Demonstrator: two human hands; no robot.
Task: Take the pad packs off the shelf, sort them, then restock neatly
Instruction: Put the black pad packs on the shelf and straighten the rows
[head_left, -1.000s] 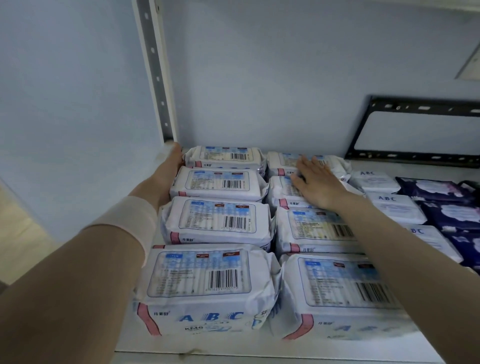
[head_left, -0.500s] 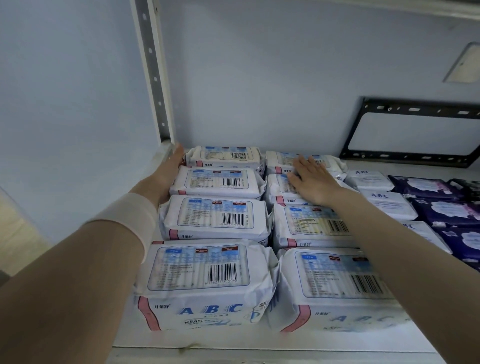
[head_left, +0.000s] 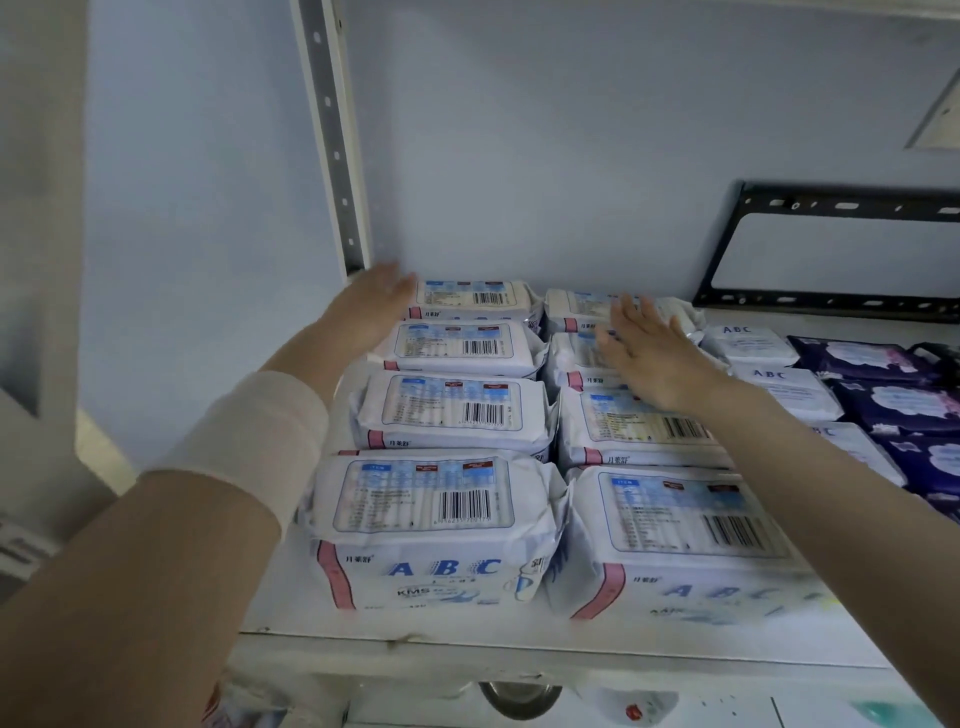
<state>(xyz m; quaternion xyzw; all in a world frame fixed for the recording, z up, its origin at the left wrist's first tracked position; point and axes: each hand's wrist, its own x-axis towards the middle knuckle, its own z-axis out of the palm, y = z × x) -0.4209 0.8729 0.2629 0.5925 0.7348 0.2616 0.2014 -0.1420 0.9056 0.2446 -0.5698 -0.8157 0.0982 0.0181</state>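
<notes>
- Head view, far left: the upright post (head_left: 332, 140) stands just beside my left hand (head_left: 369, 306), so there is little room to reach round the pack ends there.
- That hand is flat, fingers straight and together, against the left end of the rearmost packs (it is blurred, so I cannot tell whether it presses on them).
- The left column of pad packs (head_left: 447, 410) lies front to back on the shelf (head_left: 467, 639), barcodes up. I judge them light, soft and puffy, with slick film wrappers. They are best taken by the short ends or squeezed between two palms.
- The right column of pad packs (head_left: 639, 431) touches the first. My right hand (head_left: 649, 353) lies spread on top of its rear packs, gripping nothing.
- Small white packs (head_left: 774, 384) and dark purple packs (head_left: 893, 405) crowd that side, with a black bracket (head_left: 831, 301) behind them. Lifting upward looks easier than sliding sideways.
</notes>
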